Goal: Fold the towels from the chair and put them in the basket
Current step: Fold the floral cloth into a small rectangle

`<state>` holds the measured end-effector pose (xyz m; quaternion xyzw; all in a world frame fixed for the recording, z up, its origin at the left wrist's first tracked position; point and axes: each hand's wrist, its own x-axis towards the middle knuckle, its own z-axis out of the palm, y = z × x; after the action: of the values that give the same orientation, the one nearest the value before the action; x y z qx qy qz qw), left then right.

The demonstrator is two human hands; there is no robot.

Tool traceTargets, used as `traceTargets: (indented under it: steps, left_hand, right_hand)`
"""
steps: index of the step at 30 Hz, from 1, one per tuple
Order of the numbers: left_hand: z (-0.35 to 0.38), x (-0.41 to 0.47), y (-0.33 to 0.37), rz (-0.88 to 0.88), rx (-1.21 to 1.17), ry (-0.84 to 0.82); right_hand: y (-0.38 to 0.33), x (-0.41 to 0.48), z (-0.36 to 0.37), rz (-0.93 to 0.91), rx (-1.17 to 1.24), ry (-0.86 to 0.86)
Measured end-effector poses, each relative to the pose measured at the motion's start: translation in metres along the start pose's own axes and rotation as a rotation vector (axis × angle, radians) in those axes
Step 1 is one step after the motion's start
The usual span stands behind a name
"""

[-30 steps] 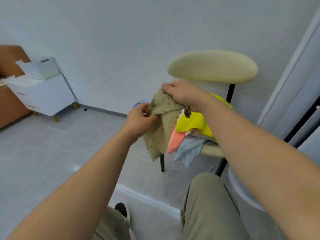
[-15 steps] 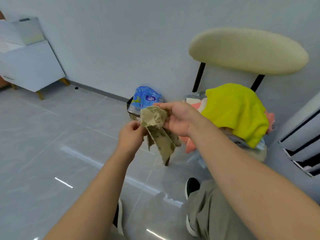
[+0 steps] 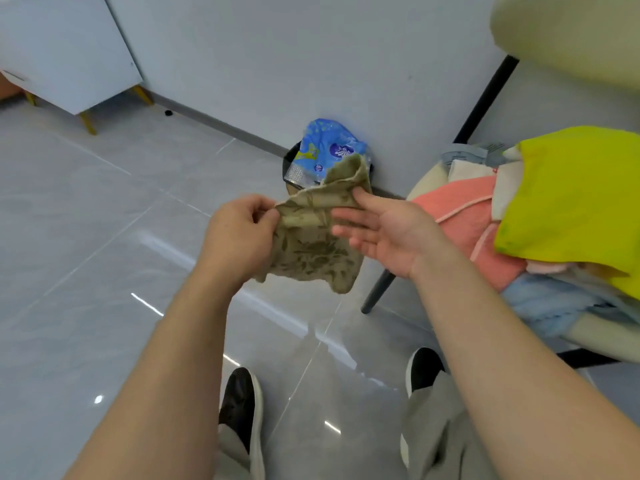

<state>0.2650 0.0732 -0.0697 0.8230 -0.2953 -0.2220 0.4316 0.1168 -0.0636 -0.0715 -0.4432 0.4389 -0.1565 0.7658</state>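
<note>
1. Hanging in mid-air between the two hands, the towel [image 3: 311, 247] is over the floor [image 3: 104, 237], this side of the basket [image 3: 285, 162] and left of the chair [image 3: 568, 39]. It is not in the basket yet.
2. Look: small, olive, leaf print. Partly doubled, with a fold along the top. The upper right corner peaks up above the right fingers. The lower edge hangs loose and uneven.
3. Left hand [image 3: 242, 230]: pinching the towel's left end, thumb and fingers curled onto the cloth.
4. Right hand [image 3: 388, 237]: released, fingers straight, palm turned leftward. The fingertips lie against the towel's right side and grasp nothing.
5. Key relation: the long axis runs left to right from the left pinch, rising towards the right fingers, and the cloth hangs below that line. The free upper corner is nearest the right hand. Judgement: the next fold depends on that hand taking the corner.
6. Basket: against the wall beyond the towel, with a dark rim and a blue packet [image 3: 329, 147] sticking out of it. The raised corner partly hides it.
7. Chair: a pile [image 3: 554, 202] of yellow, pink and blue towels lies on the seat, just right of the right hand. Judgement: most of the job remains.
</note>
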Motion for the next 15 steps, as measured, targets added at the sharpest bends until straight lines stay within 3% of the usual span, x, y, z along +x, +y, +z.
traceTargets:
  steps: [3,9,15]
  left_hand:
    - [-0.007,0.004,-0.006,0.039,0.072,0.047]
    - [-0.014,-0.002,-0.008,-0.004,0.151,0.066]
    - [-0.023,-0.011,0.008,-0.079,-0.132,-0.106]
  right_hand:
    - [0.004,0.015,0.003,-0.059,-0.258,0.109]
    - [0.016,0.029,0.006,-0.147,-0.282,0.156]
    - [0.019,0.029,-0.003,-0.229,-0.357,0.112]
